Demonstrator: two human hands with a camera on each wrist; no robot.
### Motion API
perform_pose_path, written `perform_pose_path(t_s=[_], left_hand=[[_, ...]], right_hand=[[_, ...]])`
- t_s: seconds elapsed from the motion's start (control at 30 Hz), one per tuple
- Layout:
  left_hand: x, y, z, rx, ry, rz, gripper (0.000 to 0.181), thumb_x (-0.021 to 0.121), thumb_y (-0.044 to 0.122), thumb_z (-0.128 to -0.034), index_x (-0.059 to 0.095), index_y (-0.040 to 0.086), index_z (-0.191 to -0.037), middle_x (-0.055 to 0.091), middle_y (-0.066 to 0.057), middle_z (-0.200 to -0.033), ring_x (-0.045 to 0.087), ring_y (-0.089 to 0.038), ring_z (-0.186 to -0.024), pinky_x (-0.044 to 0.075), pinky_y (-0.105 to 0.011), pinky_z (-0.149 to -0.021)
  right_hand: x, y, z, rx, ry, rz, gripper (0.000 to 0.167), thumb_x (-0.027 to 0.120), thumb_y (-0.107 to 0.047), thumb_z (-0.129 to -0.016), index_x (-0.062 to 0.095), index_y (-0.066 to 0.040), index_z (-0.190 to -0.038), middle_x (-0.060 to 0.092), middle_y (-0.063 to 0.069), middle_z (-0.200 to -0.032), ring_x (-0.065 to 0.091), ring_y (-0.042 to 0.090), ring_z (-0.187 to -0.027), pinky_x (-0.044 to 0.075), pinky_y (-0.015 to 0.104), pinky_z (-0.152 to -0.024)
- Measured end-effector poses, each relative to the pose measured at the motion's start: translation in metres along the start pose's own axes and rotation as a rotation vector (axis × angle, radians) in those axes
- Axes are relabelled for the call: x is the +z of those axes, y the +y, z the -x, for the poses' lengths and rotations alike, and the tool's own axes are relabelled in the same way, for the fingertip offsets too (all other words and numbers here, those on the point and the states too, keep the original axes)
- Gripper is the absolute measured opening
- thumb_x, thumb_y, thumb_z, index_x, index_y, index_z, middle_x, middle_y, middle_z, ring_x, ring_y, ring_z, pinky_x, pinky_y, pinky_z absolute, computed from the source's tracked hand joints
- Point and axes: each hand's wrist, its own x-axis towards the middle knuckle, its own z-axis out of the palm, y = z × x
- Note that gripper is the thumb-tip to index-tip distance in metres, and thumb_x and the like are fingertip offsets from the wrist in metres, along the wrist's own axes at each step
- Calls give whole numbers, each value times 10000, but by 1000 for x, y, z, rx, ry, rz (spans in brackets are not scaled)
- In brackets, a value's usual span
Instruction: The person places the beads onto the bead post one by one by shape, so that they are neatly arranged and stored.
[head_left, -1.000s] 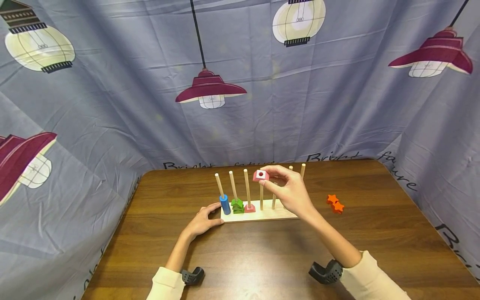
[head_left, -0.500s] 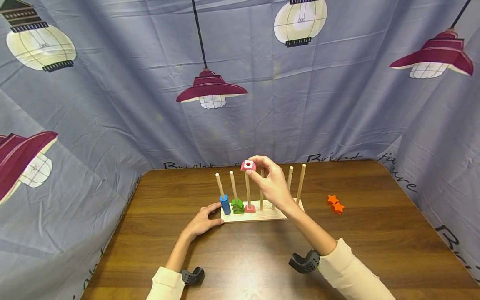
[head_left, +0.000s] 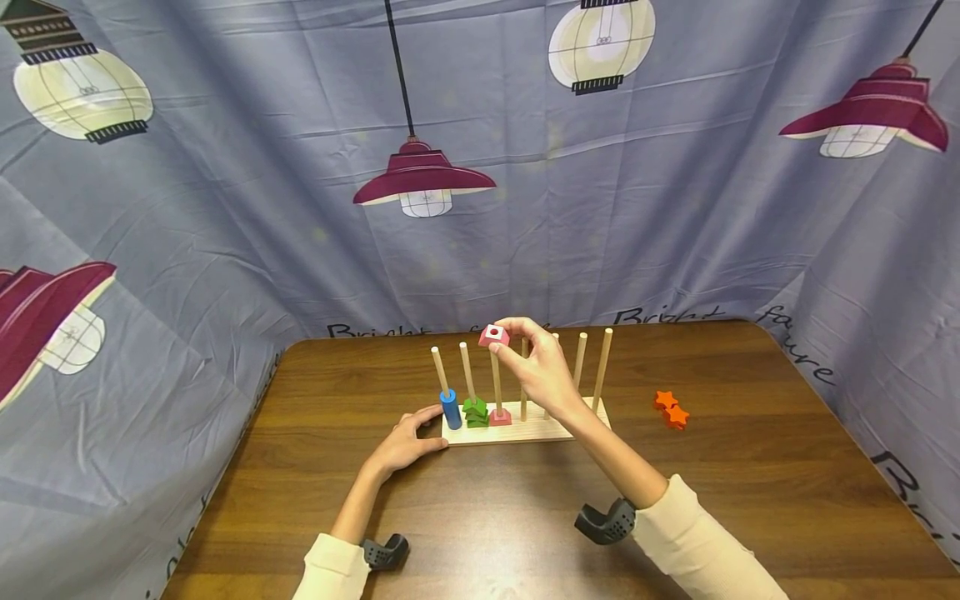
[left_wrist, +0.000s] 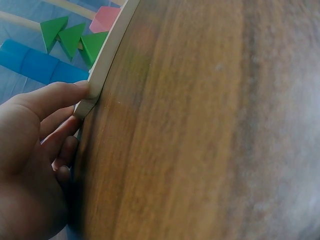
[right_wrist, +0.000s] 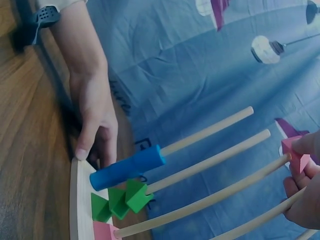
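Observation:
My right hand [head_left: 542, 367] pinches a pink block [head_left: 492, 335] with a round hole, between thumb and fingers. In the right wrist view this block [right_wrist: 296, 154] is at the tip of the third peg [right_wrist: 210, 200]; I cannot tell whether the peg has entered the hole. My left hand [head_left: 405, 443] holds the left end of the wooden pegboard [head_left: 540, 429], thumb at the front corner and fingers behind. Blue cylinders [head_left: 450, 410] are stacked on the first peg, green triangular blocks [head_left: 475, 413] on the second. Another pink block [head_left: 499, 417] lies at the third peg's foot.
Two orange star blocks [head_left: 671, 409] lie on the brown table [head_left: 750, 467], right of the pegboard. Several bare pegs [head_left: 602, 371] stand on the board's right part. A grey-blue curtain [head_left: 300, 208] printed with lamps hangs behind and beside the table.
My right hand has carried the pink block leftward to above the third peg, first rising, then dropping slightly. The left hand has stayed at the board's end.

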Motion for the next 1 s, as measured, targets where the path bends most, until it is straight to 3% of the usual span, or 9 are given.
perform_pose_path(t_s=[0.17, 0.37, 0.7, 1.0], left_hand=[[0, -1, 0, 14, -1, -3, 624, 789, 250, -853, 571, 111, -1421, 533, -87, -1422, 426, -292, -1227, 336, -578, -1009], [1, 0, 0, 13, 3, 1, 626, 792, 233, -847, 573, 102, -1418, 529, -87, -1431, 428, -287, -1223, 340, -570, -1009], [0, 0, 0, 4, 4, 13, 627, 793, 231, -848, 572, 106, -1421, 532, -90, -1420, 432, -284, -1215, 351, -563, -1001], [1, 0, 0, 6, 12, 2, 622, 797, 234, -841, 582, 108, -1411, 544, -89, -1405, 440, -280, -1202, 358, -564, -992]], right_hand=[[-2, -1, 0, 7, -5, -3, 251, 745, -46, -880, 686, -6, -1120, 678, 109, -1016, 550, 212, -945, 387, 410, -816], [-3, -1, -1, 12, -25, -24, 245, 747, -34, -883, 688, -1, -1118, 686, 117, -1015, 570, 226, -978, 390, 415, -867], [-4, -4, -5, 41, -69, 48, 266, 740, -73, -893, 685, -13, -1146, 695, 104, -1044, 578, 236, -997, 400, 392, -853], [-3, 0, -3, 69, -54, 44, 283, 766, -71, -873, 683, -10, -1136, 672, 135, -1056, 569, 270, -1060, 366, 451, -986]])
